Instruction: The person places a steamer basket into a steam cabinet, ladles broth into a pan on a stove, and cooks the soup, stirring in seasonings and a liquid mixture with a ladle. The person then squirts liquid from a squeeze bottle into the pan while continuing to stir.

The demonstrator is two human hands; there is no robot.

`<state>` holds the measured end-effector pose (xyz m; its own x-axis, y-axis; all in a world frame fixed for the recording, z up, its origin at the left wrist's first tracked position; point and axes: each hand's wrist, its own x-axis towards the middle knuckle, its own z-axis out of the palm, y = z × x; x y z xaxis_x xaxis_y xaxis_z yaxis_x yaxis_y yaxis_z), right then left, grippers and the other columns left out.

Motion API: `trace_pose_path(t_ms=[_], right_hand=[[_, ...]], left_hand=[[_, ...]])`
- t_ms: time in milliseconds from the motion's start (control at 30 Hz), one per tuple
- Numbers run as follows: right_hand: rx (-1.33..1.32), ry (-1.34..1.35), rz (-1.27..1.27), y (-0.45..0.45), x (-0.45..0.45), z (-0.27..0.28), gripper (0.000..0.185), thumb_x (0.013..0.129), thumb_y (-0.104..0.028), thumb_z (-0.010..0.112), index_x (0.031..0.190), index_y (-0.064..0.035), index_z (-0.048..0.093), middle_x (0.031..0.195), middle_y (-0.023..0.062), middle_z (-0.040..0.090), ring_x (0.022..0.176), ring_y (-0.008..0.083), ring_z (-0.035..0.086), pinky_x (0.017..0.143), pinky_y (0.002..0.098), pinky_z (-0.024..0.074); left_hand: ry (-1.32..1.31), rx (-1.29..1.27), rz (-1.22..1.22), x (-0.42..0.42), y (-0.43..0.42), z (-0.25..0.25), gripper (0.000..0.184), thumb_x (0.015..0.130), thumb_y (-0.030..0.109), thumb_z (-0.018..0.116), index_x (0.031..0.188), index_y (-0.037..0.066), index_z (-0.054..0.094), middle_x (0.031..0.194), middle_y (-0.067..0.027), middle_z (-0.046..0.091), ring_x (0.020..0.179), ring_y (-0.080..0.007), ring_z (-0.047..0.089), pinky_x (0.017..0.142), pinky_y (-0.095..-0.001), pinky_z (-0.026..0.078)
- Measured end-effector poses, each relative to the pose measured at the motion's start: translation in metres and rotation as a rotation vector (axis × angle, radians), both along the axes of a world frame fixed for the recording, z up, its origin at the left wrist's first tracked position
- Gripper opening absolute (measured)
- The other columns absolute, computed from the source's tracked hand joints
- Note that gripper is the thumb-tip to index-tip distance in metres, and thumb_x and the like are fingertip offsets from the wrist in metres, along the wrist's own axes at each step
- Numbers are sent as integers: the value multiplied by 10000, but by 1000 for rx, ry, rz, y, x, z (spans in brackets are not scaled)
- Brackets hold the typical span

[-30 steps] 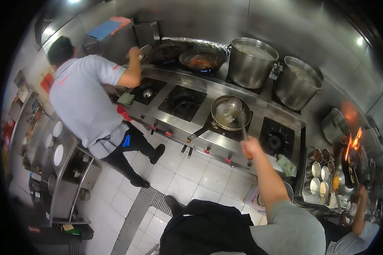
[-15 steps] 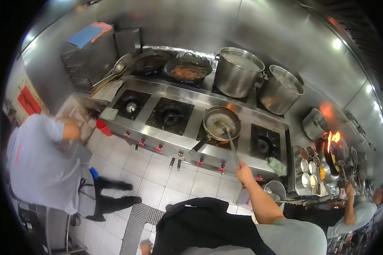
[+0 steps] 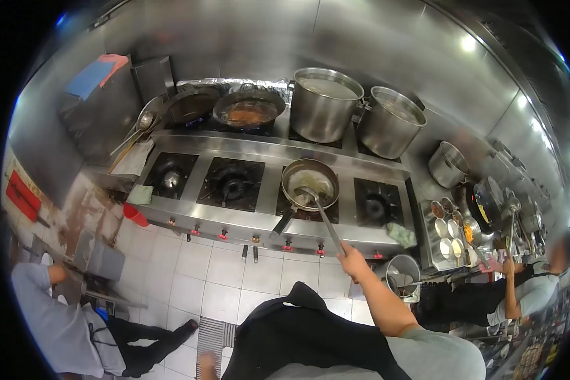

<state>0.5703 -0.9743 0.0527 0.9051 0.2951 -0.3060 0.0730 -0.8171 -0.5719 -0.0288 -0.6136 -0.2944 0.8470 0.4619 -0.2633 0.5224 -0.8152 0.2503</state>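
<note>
My right hand point(image 3: 353, 264) is closed around the handle of a long metal ladle point(image 3: 329, 227). The ladle's bowl rests inside a frying pan point(image 3: 332, 172), which sits on a front burner and holds pale, cloudy liquid. The pan's black handle point(image 3: 284, 221) points toward me at the lower left, with no hand on it. Low in the view, my left hand point(image 3: 208, 365) hangs beside my black apron, away from the stove. It is smeared and cut by the frame edge, so its fingers cannot be made out.
Two tall stockpots point(image 3: 326, 107) and a wok of reddish food in liquid point(image 3: 246, 116) stand along the back row. A folded cloth point(image 3: 401, 235) lies at the front right. Seasoning containers point(image 3: 445, 247) and a co-worker point(image 3: 519, 291) are at right; another person point(image 3: 63, 323) is at lower left.
My view has turned right. The ladle's bowl now shows more clearly in the pan. The person at left appears lower and farther left, and the flames at the right-hand wok are no longer visible.
</note>
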Motion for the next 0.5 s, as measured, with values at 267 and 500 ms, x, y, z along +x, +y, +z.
trace_pose_path(t_ms=[267, 500], right_hand=[[81, 118, 28, -15, 8, -9, 564, 956, -215, 594, 1495, -156, 440, 1412, 243, 536, 1148, 429, 621, 970, 460, 497], [224, 45, 112, -35, 26, -48, 603, 974, -242, 596, 1539, -182, 392, 704, 141, 635, 520, 224, 592, 519, 391, 493]], left_hand=[[111, -406, 264, 9, -104, -3, 176, 761, 277, 715, 848, 124, 716, 853, -159, 700, 857, -356, 681, 765, -503, 526], [153, -460, 427, 7, -156, 18, 173, 763, 274, 714, 854, 126, 719, 853, -159, 700, 857, -355, 682, 764, -501, 526]])
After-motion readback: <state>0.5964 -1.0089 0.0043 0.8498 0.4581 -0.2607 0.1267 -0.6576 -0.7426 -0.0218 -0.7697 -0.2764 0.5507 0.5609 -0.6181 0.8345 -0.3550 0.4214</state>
